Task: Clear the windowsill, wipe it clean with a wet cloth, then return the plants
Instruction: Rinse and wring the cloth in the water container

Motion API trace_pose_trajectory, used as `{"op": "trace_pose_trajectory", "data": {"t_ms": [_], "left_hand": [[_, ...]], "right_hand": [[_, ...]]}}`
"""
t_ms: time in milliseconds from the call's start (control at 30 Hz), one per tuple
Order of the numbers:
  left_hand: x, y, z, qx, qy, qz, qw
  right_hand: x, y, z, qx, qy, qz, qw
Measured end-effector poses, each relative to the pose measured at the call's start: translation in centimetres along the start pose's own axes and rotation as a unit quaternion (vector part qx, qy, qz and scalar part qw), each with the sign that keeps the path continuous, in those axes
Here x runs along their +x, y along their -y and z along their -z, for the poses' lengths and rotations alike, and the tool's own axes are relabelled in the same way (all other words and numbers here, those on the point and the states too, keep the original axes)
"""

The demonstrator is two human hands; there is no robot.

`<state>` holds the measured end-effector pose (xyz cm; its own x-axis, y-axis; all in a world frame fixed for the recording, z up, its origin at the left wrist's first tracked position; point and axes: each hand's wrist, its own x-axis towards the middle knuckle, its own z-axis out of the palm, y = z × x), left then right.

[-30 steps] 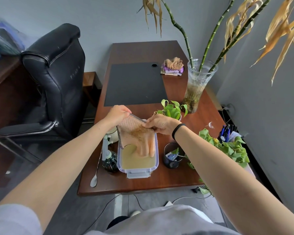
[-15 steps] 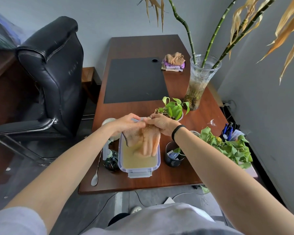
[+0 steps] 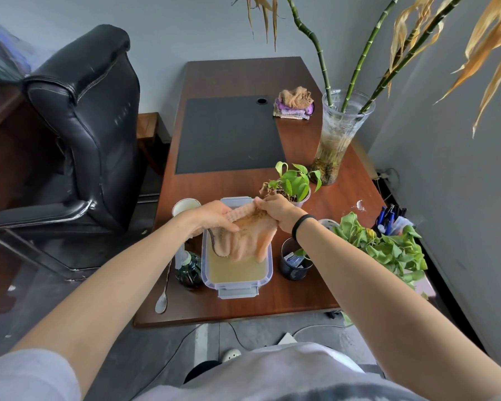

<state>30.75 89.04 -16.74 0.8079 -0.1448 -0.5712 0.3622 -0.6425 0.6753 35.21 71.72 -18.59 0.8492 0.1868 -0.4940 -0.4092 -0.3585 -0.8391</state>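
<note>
The cloth (image 3: 243, 238) hangs in loose peach folds over the far half of a clear plastic container (image 3: 237, 285) of cloudy water. A second ago it was stretched flat between hands held apart. Since then the hands have drawn together and the cloth has gathered into a bunch, its dark-trimmed edge looping down on the left. My reading is that it is being collected for wringing, so the wetting step looks close to done and the wiping has not begun. Whether the lowest folds touch the water I cannot tell.

The left hand (image 3: 214, 217) grips the cloth's upper left part with curled fingers. The right hand (image 3: 278, 211), a black band at its wrist, pinches the upper right edge. The two are close, and the cloth sags below and between them.

The container sits on the desk (image 3: 301, 293) near its front edge. A small potted plant (image 3: 294, 183) stands just behind the right hand, a glass vase (image 3: 339, 140) of tall stems stands farther back, and a leafy plant (image 3: 388, 250) is at the right. These plants on the desk suggest the sill is already cleared. The windowsill itself is out of view.
</note>
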Motion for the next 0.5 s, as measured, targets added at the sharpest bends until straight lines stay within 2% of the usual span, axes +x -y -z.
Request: {"op": "trace_pose_trajectory", "data": {"t_ms": [100,200,267,500], "left_hand": [[-0.6,-0.2,0.4,-0.073,-0.019,-0.017,0.997],[-0.8,0.2,0.7,-0.133,-0.04,-0.051,0.989],[-0.8,0.2,1.0,-0.14,-0.082,-0.063,0.985],[-0.3,-0.2,0.8,-0.118,-0.211,-0.084,0.967]], "right_hand": [[0.2,0.3,0.1,0.063,0.017,-0.02,0.998],[0.0,0.3,0.8,0.093,0.074,-0.015,0.993],[-0.3,0.0,1.1,0.074,0.11,-0.009,0.991],[-0.3,-0.9,1.8,0.106,0.16,-0.022,0.981]]}}
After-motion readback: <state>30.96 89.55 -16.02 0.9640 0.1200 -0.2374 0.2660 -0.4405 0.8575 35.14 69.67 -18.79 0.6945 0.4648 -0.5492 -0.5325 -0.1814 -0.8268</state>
